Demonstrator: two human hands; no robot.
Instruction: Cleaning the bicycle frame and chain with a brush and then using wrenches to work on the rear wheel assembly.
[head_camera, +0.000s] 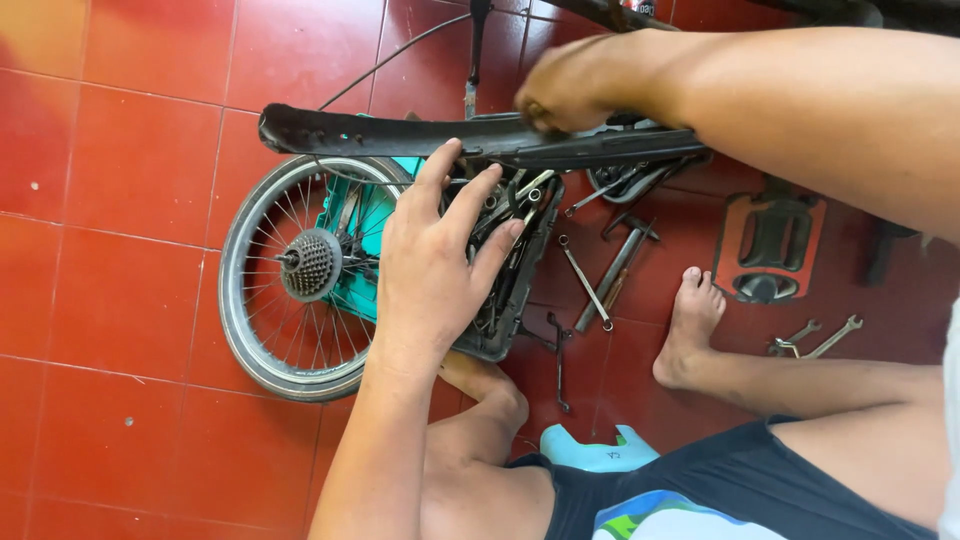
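left hand (435, 270): fingers spread, reaching into black plastic tray of metal spanners (520, 250) on red tiled floor (120, 300). right hand (575, 85): curled over long black bicycle mudguard (400, 133) above tray. spoked wheel with cassette (300, 275) beside tray; hammer (615, 265) nearby.

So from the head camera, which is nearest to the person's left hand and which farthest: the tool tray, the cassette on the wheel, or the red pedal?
Measured from the left hand:
1. Tool tray: directly beneath the fingers.
2. Cassette: to the hand's left, at the wheel's hub.
3. Red pedal: far right, beyond the bare foot.
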